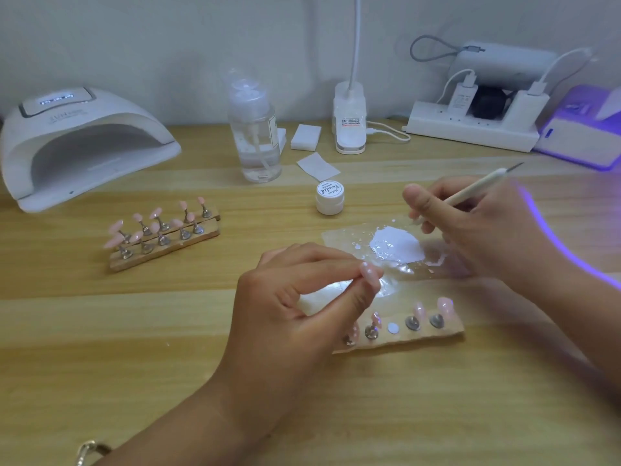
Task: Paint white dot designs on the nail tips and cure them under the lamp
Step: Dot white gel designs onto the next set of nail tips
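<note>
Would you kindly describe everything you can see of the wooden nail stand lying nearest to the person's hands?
The near wooden stand is a pale, rough-edged strip lying flat on the table. A row of shiny metal pegs stands on it, each visible one carrying an upright pink nail tip; one spot between them shows only a bare pale disc. The left hand hides its left end.

Pale pink nail tips stand on tan wooden holders, beside a white paint puddle.
</note>
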Demonstrator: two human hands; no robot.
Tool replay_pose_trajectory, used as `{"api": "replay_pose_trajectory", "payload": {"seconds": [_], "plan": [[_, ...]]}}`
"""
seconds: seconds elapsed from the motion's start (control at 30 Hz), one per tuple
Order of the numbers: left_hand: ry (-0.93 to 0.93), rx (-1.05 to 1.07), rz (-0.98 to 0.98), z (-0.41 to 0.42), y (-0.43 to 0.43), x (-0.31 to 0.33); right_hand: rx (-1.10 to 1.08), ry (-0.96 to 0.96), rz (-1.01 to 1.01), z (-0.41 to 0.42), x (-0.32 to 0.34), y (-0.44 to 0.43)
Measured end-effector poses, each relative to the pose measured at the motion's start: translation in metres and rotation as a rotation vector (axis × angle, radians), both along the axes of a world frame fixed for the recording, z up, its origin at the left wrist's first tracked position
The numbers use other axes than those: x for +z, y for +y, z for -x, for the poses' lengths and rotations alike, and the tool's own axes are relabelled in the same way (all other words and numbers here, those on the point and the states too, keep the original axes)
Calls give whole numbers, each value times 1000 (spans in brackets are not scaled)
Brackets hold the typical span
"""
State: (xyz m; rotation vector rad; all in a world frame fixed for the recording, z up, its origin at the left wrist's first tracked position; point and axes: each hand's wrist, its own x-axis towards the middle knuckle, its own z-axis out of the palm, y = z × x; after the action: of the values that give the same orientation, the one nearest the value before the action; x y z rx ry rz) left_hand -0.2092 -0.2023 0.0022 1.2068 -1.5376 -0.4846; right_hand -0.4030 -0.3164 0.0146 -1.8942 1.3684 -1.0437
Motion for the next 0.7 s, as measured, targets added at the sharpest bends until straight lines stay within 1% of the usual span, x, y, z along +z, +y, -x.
{"api": "replay_pose_trajectory", "payload": {"seconds": [0.1,0.27,0.33,0.47,0.7], "plan": [[23,-2,0,0,-1,0,46,-3,-30,-3,-4,3],[35,-8,-9,0,-1,-1,68,62,-26,-3,-8,4],[28,-8,-8,0,-1,-1,66,18,-8,-4,-6,5],[29,-6,-6,0,-1,0,40,-130,74,-6,6,6],[54,0,-19,1,0,0,116,-312,244,-20,30,30]]}}
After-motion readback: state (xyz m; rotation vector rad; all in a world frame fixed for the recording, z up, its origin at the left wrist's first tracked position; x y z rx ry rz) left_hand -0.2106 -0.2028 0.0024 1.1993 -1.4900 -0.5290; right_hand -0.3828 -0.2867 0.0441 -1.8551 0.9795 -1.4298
